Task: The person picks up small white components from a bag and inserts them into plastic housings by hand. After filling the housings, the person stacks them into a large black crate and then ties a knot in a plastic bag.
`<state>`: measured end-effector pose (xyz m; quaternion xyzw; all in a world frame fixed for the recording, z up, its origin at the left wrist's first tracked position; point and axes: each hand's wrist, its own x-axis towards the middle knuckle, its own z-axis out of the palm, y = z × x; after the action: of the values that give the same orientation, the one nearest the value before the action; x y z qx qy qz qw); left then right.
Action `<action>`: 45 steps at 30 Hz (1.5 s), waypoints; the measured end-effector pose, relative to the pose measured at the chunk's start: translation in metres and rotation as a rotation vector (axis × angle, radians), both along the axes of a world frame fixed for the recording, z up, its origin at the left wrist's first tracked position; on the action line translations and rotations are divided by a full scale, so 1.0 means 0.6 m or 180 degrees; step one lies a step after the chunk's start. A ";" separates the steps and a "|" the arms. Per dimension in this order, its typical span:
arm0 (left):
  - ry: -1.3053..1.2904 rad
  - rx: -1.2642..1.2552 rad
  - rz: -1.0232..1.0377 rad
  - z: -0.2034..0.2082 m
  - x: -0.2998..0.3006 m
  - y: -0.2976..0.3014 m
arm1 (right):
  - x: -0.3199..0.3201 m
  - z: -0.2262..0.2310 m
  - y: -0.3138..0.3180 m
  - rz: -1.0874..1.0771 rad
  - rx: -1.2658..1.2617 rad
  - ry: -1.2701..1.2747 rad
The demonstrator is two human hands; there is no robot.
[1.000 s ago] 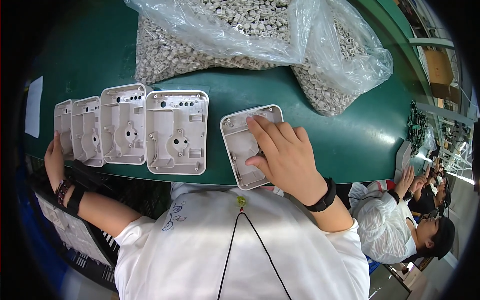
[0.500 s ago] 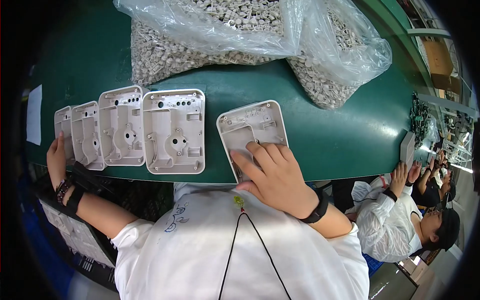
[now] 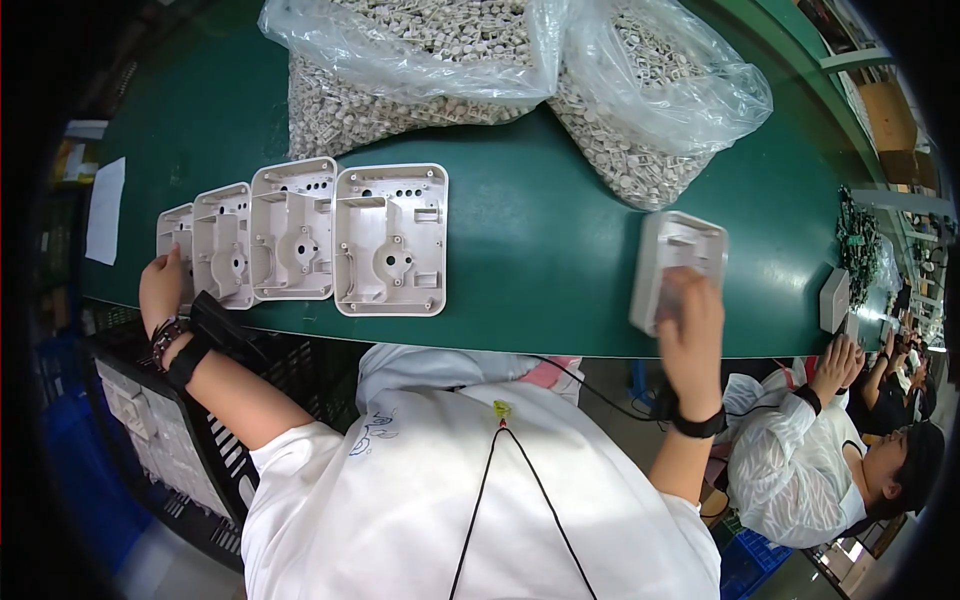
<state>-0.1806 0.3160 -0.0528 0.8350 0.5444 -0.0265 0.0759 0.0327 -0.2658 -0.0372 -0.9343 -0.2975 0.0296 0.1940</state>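
Note:
Four off-white plastic housings, open side up, stand in a row at left. My left hand (image 3: 163,285) is closed on the near end of the leftmost housing (image 3: 175,226), fingertips over its rim. Beside it are a second housing (image 3: 228,215), a third housing (image 3: 285,215) and a fourth housing (image 3: 418,262), with ribs, posts and round holes inside. Off to the right, my right hand (image 3: 692,345), smeared by motion, grips the near part of a separate housing (image 3: 650,262). That one is tilted, so its left side wall shows.
Two clear bags, a large bag (image 3: 400,115) and a smaller bag (image 3: 640,165), hold many small off-white parts at the back of the green table (image 3: 540,250). A black crate (image 3: 225,440) stands below at left. A co-worker (image 3: 800,450) sits at right, near a grey-white block (image 3: 833,300).
My right hand has carried the separate housing to the right, away from the row, and it now leans. My left hand stays at the leftmost housing. The whole view has shifted somewhat.

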 end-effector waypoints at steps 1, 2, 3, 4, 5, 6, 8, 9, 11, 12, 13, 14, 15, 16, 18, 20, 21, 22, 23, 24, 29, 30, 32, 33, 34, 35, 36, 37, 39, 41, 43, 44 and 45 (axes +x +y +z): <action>0.0030 0.0013 -0.0017 0.017 0.005 -0.008 | 0.011 0.002 -0.031 -0.0156 0.0009 0.0049; 0.0054 0.0021 -0.0063 0.026 0.014 -0.023 | 0.034 -0.003 -0.065 -0.0292 0.0030 0.0069; 0.0089 0.0040 -0.0115 0.037 0.026 -0.036 | 0.058 -0.007 -0.095 -0.0392 0.0143 0.0115; 0.0139 0.0055 -0.0151 0.049 0.032 -0.049 | 0.082 -0.007 -0.124 -0.0479 0.0250 0.0177; 0.0175 0.0091 -0.0133 0.060 0.038 -0.059 | 0.108 -0.006 -0.153 -0.0492 0.0295 0.0345; 0.0315 0.0149 -0.0252 0.069 0.050 -0.066 | 0.134 -0.012 -0.176 -0.0509 0.0359 0.0512; 0.0657 0.0185 -0.0430 0.093 0.061 -0.106 | 0.190 -0.001 -0.228 -0.0512 0.0271 0.0713; 0.0723 0.0237 -0.0398 0.111 0.073 -0.126 | 0.207 -0.004 -0.233 -0.0556 0.0201 0.0854; 0.0868 0.0221 -0.0678 0.117 0.101 -0.165 | 0.210 -0.001 -0.214 -0.0625 -0.0122 0.0370; 0.0937 0.0247 -0.0655 0.126 0.114 -0.186 | 0.204 0.003 -0.203 -0.0714 -0.0437 -0.0167; 0.1027 0.0307 -0.0804 0.135 0.126 -0.207 | 0.196 0.005 -0.188 -0.0803 -0.0761 -0.0701; 0.1126 0.0342 -0.0952 0.142 0.135 -0.226 | 0.176 0.009 -0.150 -0.0809 -0.0261 -0.0428; 0.1212 0.0327 -0.0946 0.147 0.144 -0.242 | 0.147 0.012 -0.102 -0.0831 0.0228 -0.0148; 0.1262 0.0234 -0.0977 0.152 0.155 -0.255 | 0.114 0.023 -0.050 -0.0598 0.0483 0.0290; 0.1382 -0.0015 -0.1067 0.176 0.169 -0.273 | 0.056 0.063 0.029 -0.0202 0.0841 0.1123; 0.1427 -0.0102 -0.1326 0.182 0.193 -0.296 | 0.025 0.083 0.061 -0.0118 0.0937 0.1525; 0.1391 -0.0143 -0.1522 0.191 0.199 -0.305 | 0.013 0.100 0.074 -0.0266 0.0916 0.1651; 0.1328 -0.0162 -0.1708 0.183 0.208 -0.315 | 0.011 0.095 0.078 -0.0400 0.0913 0.1749; 0.1315 -0.0187 -0.1757 0.178 0.213 -0.322 | 0.009 0.091 0.078 -0.0539 0.0906 0.1829; 0.1362 -0.0260 -0.1830 0.181 0.217 -0.329 | 0.003 0.096 0.076 -0.0613 0.0858 0.1821; 0.1169 -0.0448 -0.2141 0.180 0.215 -0.349 | -0.016 0.106 0.046 -0.0827 0.0500 0.1661; 0.1059 -0.0438 -0.2186 0.173 0.214 -0.353 | -0.015 0.094 0.037 -0.0745 0.0462 0.1452; 0.0874 -0.0405 -0.2085 0.173 0.213 -0.355 | -0.013 0.079 0.027 -0.0658 0.0452 0.1199; 0.0766 -0.0396 -0.1976 0.179 0.212 -0.352 | -0.011 0.075 0.027 -0.0742 0.0504 0.0909; 0.0659 -0.0393 -0.1868 0.188 0.212 -0.350 | -0.011 0.074 0.028 -0.0827 0.0553 0.0623; 0.0633 -0.0360 -0.1867 0.196 0.219 -0.359 | -0.010 0.074 0.032 -0.0908 0.0604 0.0342; -0.0419 -0.1051 -0.1922 0.201 0.233 -0.380 | -0.006 0.075 0.047 -0.0900 0.0633 0.0317; -0.1455 -0.1748 -0.1941 0.209 0.248 -0.406 | -0.002 0.087 0.068 -0.0536 0.1068 0.0485; -0.1611 -0.3770 -0.1653 0.217 0.268 -0.440 | 0.000 0.108 0.115 0.0097 0.1783 0.0877; -0.2064 -0.5000 -0.1654 0.183 0.288 -0.476 | 0.001 0.107 0.157 0.0393 0.2228 0.1263; -0.2374 -0.5025 -0.1712 0.172 0.294 -0.504 | -0.008 0.106 0.187 0.0444 0.2352 0.1370; -0.2670 -0.5048 -0.1728 0.167 0.297 -0.515 | -0.016 0.095 0.198 0.0251 0.2770 0.1646; -0.2963 -0.5073 -0.1739 0.163 0.299 -0.521 | -0.022 0.084 0.204 0.0049 0.3185 0.1920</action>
<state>-0.0009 0.0033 0.0448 0.5630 0.0685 -0.0714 0.8205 0.0194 -0.1432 0.0132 -0.6771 -0.2138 0.1516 0.6876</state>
